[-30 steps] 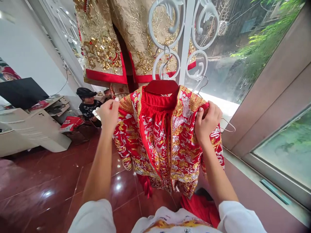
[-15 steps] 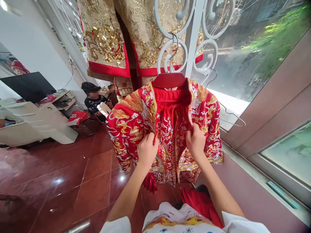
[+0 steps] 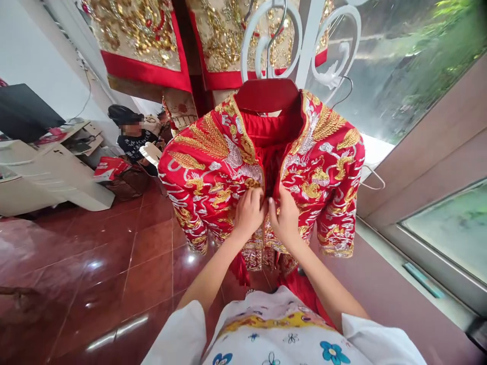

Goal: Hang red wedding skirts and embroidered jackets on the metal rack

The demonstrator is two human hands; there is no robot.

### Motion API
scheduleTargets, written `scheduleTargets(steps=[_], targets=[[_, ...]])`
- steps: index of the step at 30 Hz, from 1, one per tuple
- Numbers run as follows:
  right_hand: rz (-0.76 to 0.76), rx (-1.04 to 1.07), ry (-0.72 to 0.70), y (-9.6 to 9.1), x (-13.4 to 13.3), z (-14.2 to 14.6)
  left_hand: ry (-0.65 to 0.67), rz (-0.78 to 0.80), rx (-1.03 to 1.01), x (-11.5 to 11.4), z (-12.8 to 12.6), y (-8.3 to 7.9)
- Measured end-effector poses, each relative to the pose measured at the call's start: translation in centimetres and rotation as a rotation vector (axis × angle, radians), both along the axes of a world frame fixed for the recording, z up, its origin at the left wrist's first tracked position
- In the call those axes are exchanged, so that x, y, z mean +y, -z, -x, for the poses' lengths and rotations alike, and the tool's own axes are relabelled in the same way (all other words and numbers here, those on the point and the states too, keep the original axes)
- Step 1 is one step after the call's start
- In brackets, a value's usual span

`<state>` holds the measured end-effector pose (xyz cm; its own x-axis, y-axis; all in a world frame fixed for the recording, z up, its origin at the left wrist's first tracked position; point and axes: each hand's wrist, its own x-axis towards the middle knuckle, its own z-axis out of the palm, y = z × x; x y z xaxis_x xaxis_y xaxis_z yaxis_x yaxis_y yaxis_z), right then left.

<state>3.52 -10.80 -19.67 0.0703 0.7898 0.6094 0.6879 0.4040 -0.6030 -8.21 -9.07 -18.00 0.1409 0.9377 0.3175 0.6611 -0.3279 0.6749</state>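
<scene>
A red jacket [image 3: 216, 152] with gold and silver embroidery hangs on a red hanger [image 3: 267, 95], whose metal hook goes up to a white scrolled metal frame [image 3: 247, 40]. My left hand [image 3: 249, 213] is closed on the jacket's left front edge, at chest height. On the opposite front edge, my right hand [image 3: 284, 215] grips the cloth, fingers and thumb pinched. The two edges are close together, with a narrow dark gap above my hands. Red fabric [image 3: 262, 126] shows inside the collar. What lies under my fingertips is partly hidden.
Behind hangs a beige and gold garment [image 3: 140, 30] with red borders. A person [image 3: 133, 137] sits at the left back, near a white desk [image 3: 76, 177] with a black monitor [image 3: 26, 111]. At right are a window [image 3: 399, 66] and a wire hanger [image 3: 375, 177].
Both hands have come inward, drawing the jacket's two front edges together over the inside layer. The view has shifted, and the jacket now looks closer and larger.
</scene>
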Motion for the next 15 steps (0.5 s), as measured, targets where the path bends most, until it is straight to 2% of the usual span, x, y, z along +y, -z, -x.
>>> scheduleTargets(steps=[1, 3, 5, 7, 9, 12, 15], targets=[[0.043, 0.093, -0.058, 1.8, -1.1, -0.4, -0.008, 0.037, -0.055, -0.9, 0.6, 1.9], [0.343, 0.46, -0.226, 6.4, -4.0, -1.2, -0.038, 0.15, -0.172, -3.1, 1.9, 6.3], [0.474, 0.583, -0.178, 11.5, -6.6, -2.1, -0.128, 0.296, -0.299, -5.5, 3.2, 11.2], [0.627, 0.822, -0.085, 16.2, -8.3, -3.2, -0.18, 0.469, -0.433, -7.5, 4.2, 15.7], [0.74, 0.98, -0.102, 19.3, -8.7, -4.3, -0.186, 0.623, -0.57, -8.7, 4.8, 19.0], [0.851, 1.21, -0.205, 21.2, -7.6, -5.5, -0.166, 0.749, -0.842, -8.9, 4.5, 21.5], [0.878, 1.4, -0.275, 21.3, -6.1, -5.4, -0.147, 0.807, -1.046, -8.1, 3.4, 21.9]])
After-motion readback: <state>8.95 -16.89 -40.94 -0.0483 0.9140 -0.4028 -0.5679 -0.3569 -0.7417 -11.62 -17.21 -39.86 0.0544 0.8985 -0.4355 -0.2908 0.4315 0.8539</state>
